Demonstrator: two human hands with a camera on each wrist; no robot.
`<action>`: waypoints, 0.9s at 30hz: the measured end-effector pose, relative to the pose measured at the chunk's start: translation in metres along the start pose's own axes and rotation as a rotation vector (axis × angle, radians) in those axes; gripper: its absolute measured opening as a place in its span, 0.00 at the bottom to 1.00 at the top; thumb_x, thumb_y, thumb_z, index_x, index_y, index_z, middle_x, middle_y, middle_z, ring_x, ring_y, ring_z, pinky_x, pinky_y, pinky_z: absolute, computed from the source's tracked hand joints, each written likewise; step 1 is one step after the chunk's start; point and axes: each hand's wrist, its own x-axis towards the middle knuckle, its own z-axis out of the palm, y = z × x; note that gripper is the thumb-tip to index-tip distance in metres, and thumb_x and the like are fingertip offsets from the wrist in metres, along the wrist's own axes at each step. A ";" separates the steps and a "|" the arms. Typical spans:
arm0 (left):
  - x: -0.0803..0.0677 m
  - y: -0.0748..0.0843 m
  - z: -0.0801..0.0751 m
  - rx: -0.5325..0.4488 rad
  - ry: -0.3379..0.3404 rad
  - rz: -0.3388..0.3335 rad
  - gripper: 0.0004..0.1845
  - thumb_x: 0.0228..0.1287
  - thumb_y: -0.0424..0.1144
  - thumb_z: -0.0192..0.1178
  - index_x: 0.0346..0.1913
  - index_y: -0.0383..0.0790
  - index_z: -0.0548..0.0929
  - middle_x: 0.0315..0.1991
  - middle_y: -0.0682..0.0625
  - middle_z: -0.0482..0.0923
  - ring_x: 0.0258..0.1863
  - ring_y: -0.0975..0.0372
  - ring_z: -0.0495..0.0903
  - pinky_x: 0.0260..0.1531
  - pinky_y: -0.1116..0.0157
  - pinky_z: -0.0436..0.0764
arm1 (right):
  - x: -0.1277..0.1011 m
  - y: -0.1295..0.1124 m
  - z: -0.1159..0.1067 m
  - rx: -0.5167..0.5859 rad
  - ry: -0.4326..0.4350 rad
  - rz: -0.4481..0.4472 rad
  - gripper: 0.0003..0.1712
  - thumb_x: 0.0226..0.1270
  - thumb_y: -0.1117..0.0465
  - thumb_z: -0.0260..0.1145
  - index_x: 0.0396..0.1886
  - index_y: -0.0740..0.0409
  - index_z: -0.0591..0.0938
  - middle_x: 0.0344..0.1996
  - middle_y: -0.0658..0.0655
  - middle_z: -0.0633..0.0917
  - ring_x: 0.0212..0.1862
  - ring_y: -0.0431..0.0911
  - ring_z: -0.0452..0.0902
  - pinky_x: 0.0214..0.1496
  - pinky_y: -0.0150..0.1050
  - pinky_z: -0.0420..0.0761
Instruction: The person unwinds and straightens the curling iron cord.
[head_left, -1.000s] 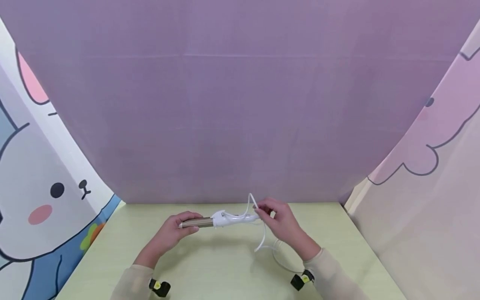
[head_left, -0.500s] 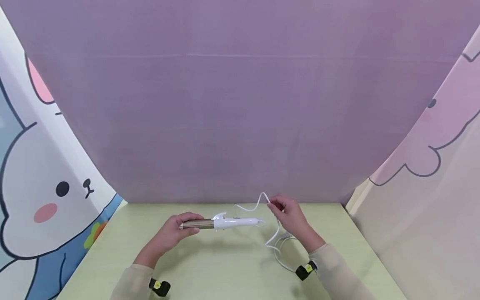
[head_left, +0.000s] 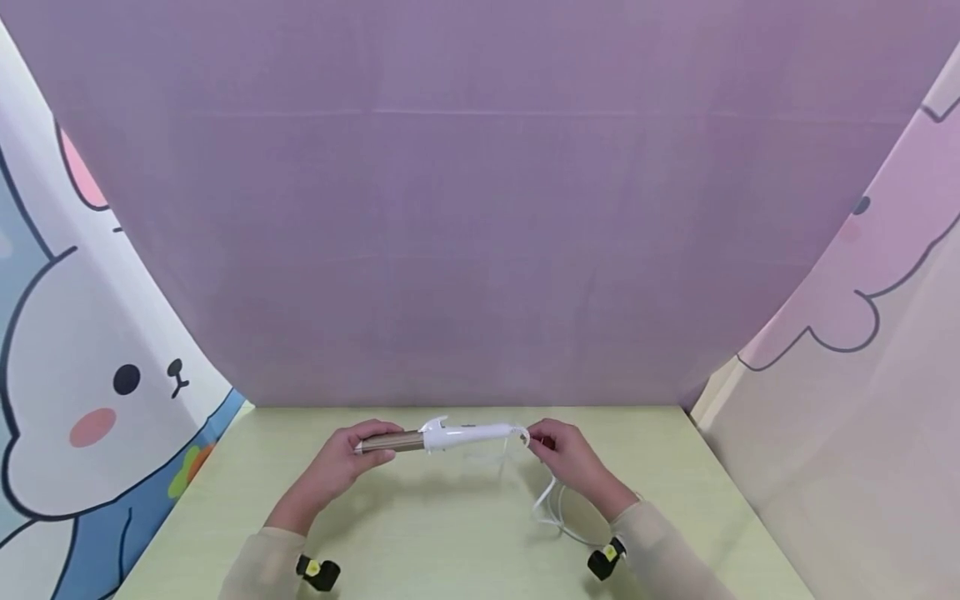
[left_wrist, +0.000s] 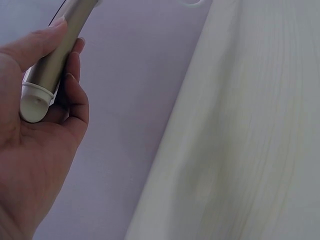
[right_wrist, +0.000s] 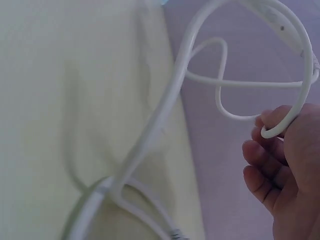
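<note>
A curling iron (head_left: 468, 434) with a white handle and a gold barrel is held level over the table. My left hand (head_left: 337, 471) grips its barrel (left_wrist: 59, 57) near the white tip, thumb on one side and fingers on the other. At the handle's far end my right hand (head_left: 573, 458) pinches the white cord (right_wrist: 172, 95) between thumb and forefinger. Several loops of cord show in the right wrist view, and part of the handle (right_wrist: 282, 27) is at its top right. More cord hangs below the right hand toward the table.
The pale wooden table (head_left: 435, 533) ends at a purple backdrop (head_left: 480, 250). Cartoon-print fabric walls stand at the left (head_left: 97, 350) and right (head_left: 862, 375). Each wrist wears a small black camera, such as the right one (head_left: 606, 558).
My right hand first drew the cord away from the handle to the right, then came back left and down to the handle's end. My left hand has stayed on the barrel.
</note>
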 end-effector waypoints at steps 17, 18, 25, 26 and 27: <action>-0.010 -0.014 -0.015 -0.016 0.138 -0.048 0.21 0.73 0.39 0.76 0.66 0.45 0.89 0.58 0.45 0.88 0.49 0.56 0.82 0.49 0.62 0.80 | -0.013 0.017 0.011 -0.048 -0.063 0.064 0.06 0.79 0.67 0.72 0.48 0.65 0.91 0.32 0.46 0.84 0.32 0.36 0.73 0.34 0.31 0.76; -0.011 -0.016 -0.016 -0.017 0.143 -0.060 0.21 0.73 0.39 0.76 0.66 0.45 0.89 0.58 0.45 0.88 0.49 0.57 0.82 0.49 0.62 0.80 | -0.013 0.018 0.010 -0.052 -0.061 0.064 0.05 0.79 0.67 0.72 0.48 0.65 0.91 0.33 0.47 0.85 0.33 0.36 0.73 0.35 0.32 0.77; -0.021 -0.034 -0.030 -0.016 0.179 -0.075 0.22 0.74 0.39 0.75 0.68 0.43 0.87 0.58 0.43 0.88 0.48 0.60 0.83 0.48 0.64 0.81 | -0.012 0.026 0.005 -0.059 -0.054 0.078 0.06 0.78 0.66 0.73 0.47 0.65 0.91 0.34 0.48 0.86 0.32 0.36 0.74 0.34 0.32 0.77; -0.022 -0.036 -0.032 -0.011 0.184 -0.074 0.22 0.74 0.39 0.75 0.68 0.42 0.87 0.58 0.42 0.88 0.48 0.61 0.83 0.48 0.64 0.81 | -0.011 0.028 0.004 -0.063 -0.053 0.086 0.06 0.79 0.66 0.73 0.47 0.66 0.91 0.34 0.48 0.86 0.32 0.37 0.74 0.34 0.32 0.77; -0.024 -0.038 -0.034 -0.007 0.189 -0.072 0.22 0.74 0.39 0.75 0.68 0.41 0.87 0.58 0.42 0.88 0.47 0.61 0.82 0.47 0.64 0.81 | -0.010 0.030 0.003 -0.070 -0.053 0.092 0.06 0.78 0.66 0.73 0.47 0.65 0.91 0.34 0.48 0.86 0.33 0.37 0.74 0.35 0.32 0.77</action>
